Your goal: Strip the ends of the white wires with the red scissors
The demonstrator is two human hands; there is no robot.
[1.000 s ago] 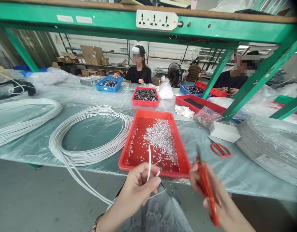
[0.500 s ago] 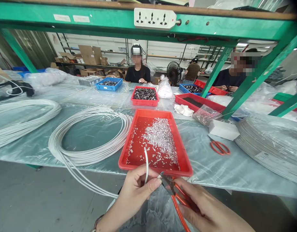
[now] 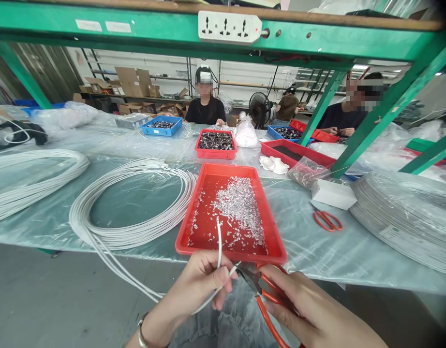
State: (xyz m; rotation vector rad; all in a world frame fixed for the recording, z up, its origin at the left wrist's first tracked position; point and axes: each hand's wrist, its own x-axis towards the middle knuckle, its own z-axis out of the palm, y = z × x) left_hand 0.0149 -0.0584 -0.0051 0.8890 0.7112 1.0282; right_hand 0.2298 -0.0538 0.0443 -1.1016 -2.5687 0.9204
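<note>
Scissors (image 3: 268, 299) sit gripped in my right hand (image 3: 310, 314), tips at the white cable (image 3: 218, 244) end that my left hand (image 3: 201, 282) pinches just in front of the red tray (image 3: 270, 231). Best, I judge, to nip squarely with the end over that tray's scraps.

Plastic-covered table (image 3: 143, 145): trays (image 3: 228, 251), cable coils (image 3: 132, 232).

Scissor handles (image 3: 277, 314) partly under right hand (image 3: 310, 309), cut off below.
</note>
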